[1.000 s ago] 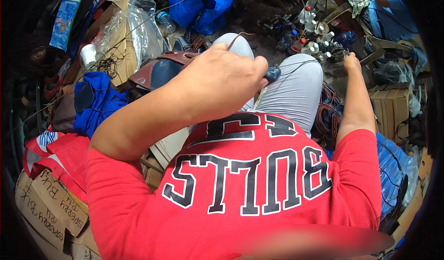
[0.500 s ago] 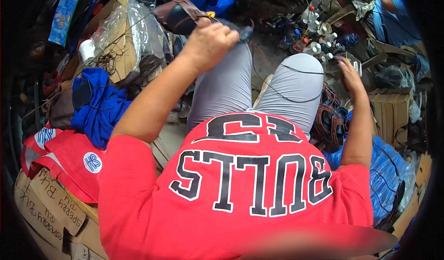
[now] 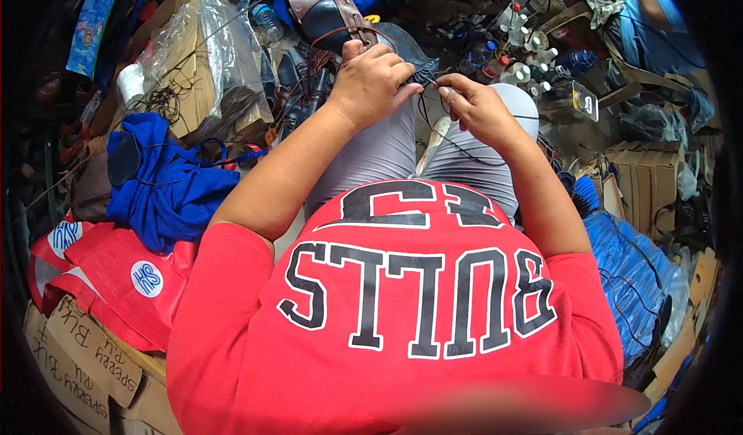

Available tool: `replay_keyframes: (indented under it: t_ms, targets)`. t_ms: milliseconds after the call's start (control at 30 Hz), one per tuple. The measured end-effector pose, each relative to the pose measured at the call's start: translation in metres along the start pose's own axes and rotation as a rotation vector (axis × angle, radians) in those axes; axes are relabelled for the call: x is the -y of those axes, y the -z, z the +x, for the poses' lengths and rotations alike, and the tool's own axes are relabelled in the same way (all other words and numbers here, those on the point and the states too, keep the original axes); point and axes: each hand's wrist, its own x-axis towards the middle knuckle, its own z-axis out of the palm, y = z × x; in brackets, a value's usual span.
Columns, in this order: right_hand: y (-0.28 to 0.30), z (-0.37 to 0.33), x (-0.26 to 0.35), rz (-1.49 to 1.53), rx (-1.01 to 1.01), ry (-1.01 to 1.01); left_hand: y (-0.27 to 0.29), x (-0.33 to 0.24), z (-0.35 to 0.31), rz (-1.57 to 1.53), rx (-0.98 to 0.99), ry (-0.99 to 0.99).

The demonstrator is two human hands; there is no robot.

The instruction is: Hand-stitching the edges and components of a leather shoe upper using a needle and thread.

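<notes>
A black and brown leather shoe (image 3: 329,21) with a brown lace lies over my left knee. My left hand (image 3: 373,83) is closed on the shoe's near side, fingers curled and thumb toward the right. Close beside it, my right hand (image 3: 481,111) pinches a thin dark cord (image 3: 432,80) between thumb and fingertips. The cord runs to the shoe's edge by my left thumb and loops down over my lap. Just where it enters the shoe is too small to make out.
Several capped plastic bottles (image 3: 526,52) stand ahead on the right. Blue cloth (image 3: 159,179) and a red bag (image 3: 116,280) lie at left. More dark shoes (image 3: 290,87) sit past my left knee. A blue plastic-wrapped bundle (image 3: 627,280) and cardboard (image 3: 650,172) are at right.
My right hand has come in from the far right to the shoe and now pinches the cord. My left hand has shifted slightly right and nearer, still holding the shoe.
</notes>
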Motion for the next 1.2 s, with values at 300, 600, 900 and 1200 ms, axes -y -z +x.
replay_keyframes:
  t_ms: [300, 600, 900, 1200]
  targets:
    - [-0.001, 0.012, -0.001, -0.046, 0.033, 0.007, -0.004, 0.004, -0.004, 0.003, -0.017, -0.014]
    - [0.004, 0.021, 0.007, -0.111, 0.123, -0.039, -0.004, 0.004, -0.005, 0.020, -0.013, -0.016]
    - [-0.007, 0.037, -0.018, 0.189, 0.097, 0.032, 0.001, 0.014, 0.010, -0.070, 0.023, -0.013]
    - [-0.005, 0.060, -0.006, -0.676, -0.249, 0.231, -0.008, 0.017, 0.063, 0.129, 0.204, 0.047]
